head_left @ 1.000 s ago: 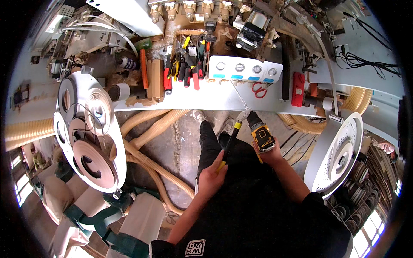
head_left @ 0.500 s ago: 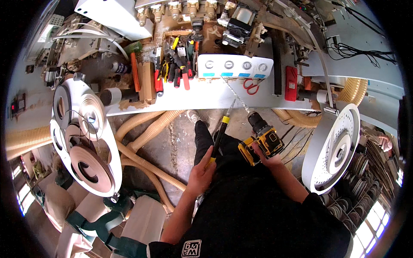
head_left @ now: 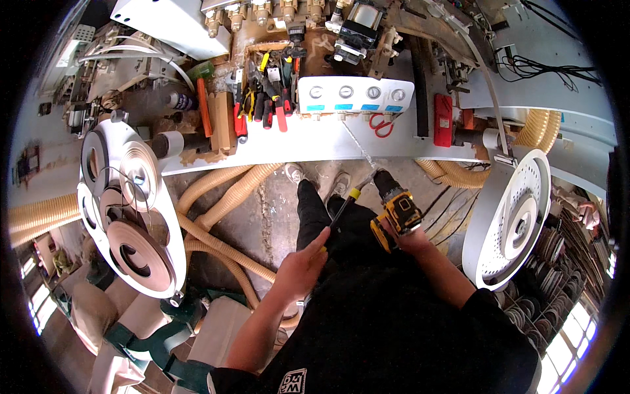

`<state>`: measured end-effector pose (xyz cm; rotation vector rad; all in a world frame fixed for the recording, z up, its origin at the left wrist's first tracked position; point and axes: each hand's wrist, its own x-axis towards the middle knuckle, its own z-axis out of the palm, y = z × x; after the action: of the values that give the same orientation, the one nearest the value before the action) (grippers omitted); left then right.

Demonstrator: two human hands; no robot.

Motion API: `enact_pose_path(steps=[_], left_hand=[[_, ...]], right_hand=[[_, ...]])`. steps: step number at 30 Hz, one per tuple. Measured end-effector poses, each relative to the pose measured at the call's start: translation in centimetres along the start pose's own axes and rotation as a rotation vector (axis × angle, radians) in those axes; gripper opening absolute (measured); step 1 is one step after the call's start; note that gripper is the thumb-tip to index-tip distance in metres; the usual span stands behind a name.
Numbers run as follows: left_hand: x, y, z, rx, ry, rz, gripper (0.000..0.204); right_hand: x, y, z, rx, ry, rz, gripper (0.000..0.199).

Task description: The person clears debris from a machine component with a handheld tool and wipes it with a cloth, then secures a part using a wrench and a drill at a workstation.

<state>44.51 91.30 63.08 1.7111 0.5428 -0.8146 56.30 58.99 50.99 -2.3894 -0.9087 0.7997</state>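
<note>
My right hand [head_left: 405,240] is wrapped round the grip of a yellow-and-black cordless drill [head_left: 401,209]. A long, pale, twisted drill bit [head_left: 358,146] sticks out of its chuck, reaching over the bench edge toward the gauge panel. In my closed left hand [head_left: 302,266] is a slim black-handled tool with a yellow band [head_left: 346,205]; its exact kind is unclear. The tool's thin metal end lies close to the base of the bit by the chuck; I cannot tell whether they touch. Both hands are in front of my body, below the bench.
Ahead lies a white bench [head_left: 275,150] with a gauge panel [head_left: 356,96], red-handled scissors [head_left: 380,126], several hand tools [head_left: 268,111] and a red case [head_left: 443,120]. Belt wheels stand left [head_left: 139,244] and right [head_left: 512,226]. Beige hoses [head_left: 226,246] cross the floor.
The black-handled tool has swung right, bringing its metal end to the drill's chuck. My left hand has turned and shifted slightly left. The drill has moved a little left.
</note>
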Motion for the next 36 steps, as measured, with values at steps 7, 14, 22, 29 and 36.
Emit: enact_pose_path(steps=[7,14,22,29,36], left_hand=[[4.1,1.7,3.3,0.362,0.128,-0.048,0.053],[7.8,-2.9,0.0,0.224,0.568,0.156,0.039],[4.5,-10.9,3.8,0.116,0.458,0.284,0.056],[-0.1,-8.0,3.3,-0.122,0.39,0.226,0.053],[-3.9,-1.0,3.4,-0.059,0.089,0.182,0.053]], right_hand=[[1.2,-2.7,-0.4,0.661,0.093,0.394,0.043],[-1.0,-4.2,-0.3,0.679,-0.167,0.063,0.041],[-2.2,-1.0,0.9,0.372,-0.229,0.159,0.046],[-3.8,1.2,1.3,-0.388,0.018,-0.23,0.046],[-3.0,0.5,1.8,-0.176,0.103,-0.162,0.032]])
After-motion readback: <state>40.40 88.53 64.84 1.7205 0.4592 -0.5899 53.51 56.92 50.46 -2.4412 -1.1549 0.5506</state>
